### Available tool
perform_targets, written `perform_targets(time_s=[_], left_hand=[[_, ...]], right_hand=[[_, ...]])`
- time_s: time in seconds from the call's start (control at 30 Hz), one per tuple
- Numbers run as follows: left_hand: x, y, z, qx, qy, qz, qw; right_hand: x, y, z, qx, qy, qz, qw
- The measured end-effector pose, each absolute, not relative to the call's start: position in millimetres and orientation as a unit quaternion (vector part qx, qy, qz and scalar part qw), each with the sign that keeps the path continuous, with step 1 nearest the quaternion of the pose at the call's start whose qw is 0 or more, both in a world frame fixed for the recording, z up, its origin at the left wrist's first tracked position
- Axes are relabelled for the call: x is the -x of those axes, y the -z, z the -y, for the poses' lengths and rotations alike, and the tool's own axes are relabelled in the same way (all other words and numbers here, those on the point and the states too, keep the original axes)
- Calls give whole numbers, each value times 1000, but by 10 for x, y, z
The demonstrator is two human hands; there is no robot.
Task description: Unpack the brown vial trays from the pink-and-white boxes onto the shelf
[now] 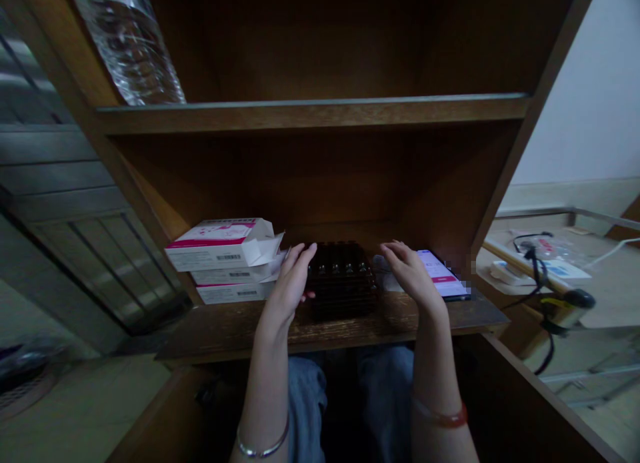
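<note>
A dark brown stack of what look like ribbed trays (pixel 345 293) stands on the cabinet shelf, with small shiny spots along its top. My left hand (pixel 293 283) is at the left side of this stack, fingers stretched out; whether it touches the stack I cannot tell. To the right, my right hand (pixel 413 273) hangs apart from the stack, its fingers extended and nothing in them. Beside it is a translucent object (pixel 387 276), partly hidden. Three white and pink cardboard boxes (pixel 215 256) are piled left of my left hand, their flaps open toward it.
A lit phone (pixel 443 273) lies on the shelf at the right. Above, a large clear bottle (pixel 133 49) stands on the upper shelf (pixel 320 116). At the far right are a table (pixel 610 276) with cables and a metal rail. A slatted door is at left.
</note>
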State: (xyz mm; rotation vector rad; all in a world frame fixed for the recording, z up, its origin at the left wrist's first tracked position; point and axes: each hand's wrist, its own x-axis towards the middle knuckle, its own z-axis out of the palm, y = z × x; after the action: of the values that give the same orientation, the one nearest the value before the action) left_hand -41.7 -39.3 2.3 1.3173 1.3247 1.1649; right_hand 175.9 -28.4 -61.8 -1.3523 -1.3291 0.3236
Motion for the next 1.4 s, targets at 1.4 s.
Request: perform_targets(time_s=[1.4], left_hand=[[325,-69,464,-567,-448,-534,438]], right_hand=[[-1441,214,707,466,-312,585,586]])
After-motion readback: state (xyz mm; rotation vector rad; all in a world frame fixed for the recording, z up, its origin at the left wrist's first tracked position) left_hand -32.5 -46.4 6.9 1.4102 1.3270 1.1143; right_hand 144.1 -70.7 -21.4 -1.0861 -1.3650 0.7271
